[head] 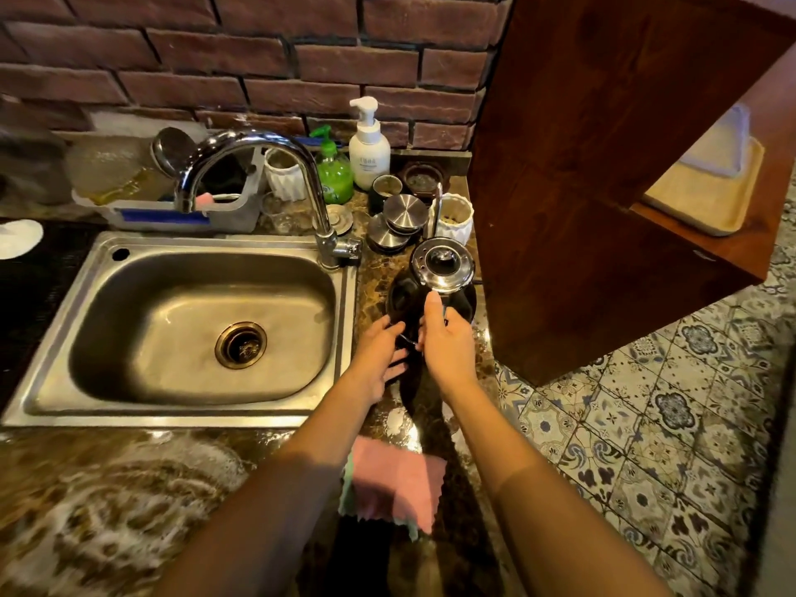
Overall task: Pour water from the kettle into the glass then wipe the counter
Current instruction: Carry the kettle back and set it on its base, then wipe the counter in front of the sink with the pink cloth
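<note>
The kettle [441, 269], with a black body, a shiny steel lid and a thin gooseneck spout, stands on the brown marble counter [129, 489] right of the sink. My right hand [443, 346] is closed on its handle at the near side, thumb up against the lid's edge. Just left of it, my left hand [381, 357] has its thumb and fingers curved around a dark gap with a thin shiny glint; I cannot tell what is there. A clear glass [280, 215] stands behind the faucet. A pink cloth [396, 480] lies on the counter's front edge between my forearms.
The steel sink [51, 338] and faucet [258, 144] fill the left. Behind the kettle are steel lids [402, 213], white ribbed cups [456, 215], and green [334, 172] and white [368, 144] soap bottles. A wooden cabinet [603, 165] overhangs close on the right, with patterned tile floor below.
</note>
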A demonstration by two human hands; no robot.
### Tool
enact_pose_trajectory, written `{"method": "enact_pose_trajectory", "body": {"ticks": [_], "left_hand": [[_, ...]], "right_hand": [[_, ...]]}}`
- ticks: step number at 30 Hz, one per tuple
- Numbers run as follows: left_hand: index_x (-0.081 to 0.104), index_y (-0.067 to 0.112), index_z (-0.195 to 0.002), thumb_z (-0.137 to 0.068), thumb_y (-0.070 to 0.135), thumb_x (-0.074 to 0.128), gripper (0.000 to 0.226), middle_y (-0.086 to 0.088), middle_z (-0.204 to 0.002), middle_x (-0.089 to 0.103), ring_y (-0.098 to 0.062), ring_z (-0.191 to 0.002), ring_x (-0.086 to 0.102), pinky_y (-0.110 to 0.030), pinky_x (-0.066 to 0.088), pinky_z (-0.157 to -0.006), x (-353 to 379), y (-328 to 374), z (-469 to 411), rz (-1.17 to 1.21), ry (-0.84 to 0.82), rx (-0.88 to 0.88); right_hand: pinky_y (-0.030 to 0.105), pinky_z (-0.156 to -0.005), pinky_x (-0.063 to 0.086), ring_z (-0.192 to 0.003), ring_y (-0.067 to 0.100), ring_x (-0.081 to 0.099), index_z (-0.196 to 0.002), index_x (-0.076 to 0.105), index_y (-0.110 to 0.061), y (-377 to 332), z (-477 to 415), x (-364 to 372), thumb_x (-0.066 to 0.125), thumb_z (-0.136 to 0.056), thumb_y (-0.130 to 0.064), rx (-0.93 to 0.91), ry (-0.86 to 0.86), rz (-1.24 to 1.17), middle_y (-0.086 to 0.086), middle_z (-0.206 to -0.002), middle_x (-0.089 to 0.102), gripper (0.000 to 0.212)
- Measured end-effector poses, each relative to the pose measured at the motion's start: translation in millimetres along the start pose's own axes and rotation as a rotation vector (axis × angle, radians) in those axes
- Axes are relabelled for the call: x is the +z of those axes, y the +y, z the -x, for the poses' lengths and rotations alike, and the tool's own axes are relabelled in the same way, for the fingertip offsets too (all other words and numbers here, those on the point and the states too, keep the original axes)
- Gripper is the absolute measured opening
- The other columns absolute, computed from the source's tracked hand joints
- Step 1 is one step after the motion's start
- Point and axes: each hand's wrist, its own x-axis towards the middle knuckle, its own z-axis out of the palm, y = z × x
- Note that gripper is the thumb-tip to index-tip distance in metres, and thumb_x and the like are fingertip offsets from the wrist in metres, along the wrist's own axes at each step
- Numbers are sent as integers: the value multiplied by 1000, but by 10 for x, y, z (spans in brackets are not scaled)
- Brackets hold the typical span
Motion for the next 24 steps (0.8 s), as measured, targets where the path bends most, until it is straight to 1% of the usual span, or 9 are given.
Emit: {"method": "enact_pose_trajectory", "body": {"ticks": [4, 7, 9, 12, 16, 19, 20, 22, 24], "left_hand": [[59, 18, -128, -96, 15, 54, 33, -3, -104, 70, -14, -76, 60, -27, 47, -68, -147, -271, 165, -313, -51, 93], [67, 17, -98, -85, 16, 67, 13, 11, -69, 66, -16, -75, 56, -36, 46, -76, -368, -565, 285, -590, -108, 110], [69, 19, -102, -85, 21, 70, 18, 10, -79, 70, -13, -81, 60, -30, 47, -81, -510, -716, 393, -880, -101, 160], [69, 16, -117, -86, 18, 68, 31, -3, -108, 71, -15, -93, 63, -22, 46, -80, -652, -880, 559, -1164, -46, 268], [63, 24, -128, -86, 37, 69, 44, -4, -123, 61, -25, -120, 55, -38, 44, -104, -740, -1014, 698, -1562, 26, 396], [66, 28, -107, -87, 39, 70, 23, 0, -113, 57, -23, -117, 52, -39, 43, -101, -811, -1074, 789, -1552, 107, 367], [65, 29, -96, -85, 37, 72, 16, 3, -106, 54, -20, -112, 53, -37, 45, -96, -835, -1106, 815, -1486, 126, 362], [60, 28, -81, -82, 28, 76, 17, 7, -95, 57, -16, -97, 58, -30, 45, -79, -853, -1134, 896, -1227, 126, 335], [57, 22, -78, -84, 15, 75, 20, 5, -83, 60, -16, -82, 59, -27, 42, -69, -855, -1115, 1009, -833, 100, 269]], "right_hand": [[31, -74, 47, -81, 5, 61, -97, 59, -19, 157, 133, -96, 61, -93, -59, -160, 17, 156, -6, -86, 64, 40], [33, -94, 48, -110, 11, 58, -124, 59, -18, 582, 369, -184, 71, -86, -59, -212, 85, 271, -6, -114, 63, 57], [35, -102, 42, -121, 16, 49, -135, 56, -13, 844, 584, -277, 73, -89, -50, -162, 7, 389, -4, -125, 56, 61], [40, -99, 47, -117, 25, 56, -129, 60, -14, 1182, 860, -376, 73, -90, -45, -80, -261, 578, 8, -121, 61, 51], [39, -93, 47, -109, 27, 59, -126, 61, -17, 1382, 1074, -441, 70, -91, -37, -106, -414, 780, 7, -111, 64, 40], [38, -93, 45, -105, 25, 56, -100, 64, -22, 1363, 1148, -499, 65, -96, -30, -137, -399, 784, 3, -101, 59, 9], [38, -94, 45, -104, 23, 54, -93, 60, -25, 1349, 1163, -522, 65, -96, -29, -141, -397, 770, 1, -98, 56, 7], [38, -93, 46, -98, 18, 55, -88, 59, -25, 1290, 1185, -587, 66, -95, -23, -118, -398, 669, -5, -93, 56, 10], [37, -85, 51, -84, 11, 59, -90, 64, -19, 1188, 1188, -668, 67, -94, -17, -37, -405, 473, -9, -86, 62, 5]]}}
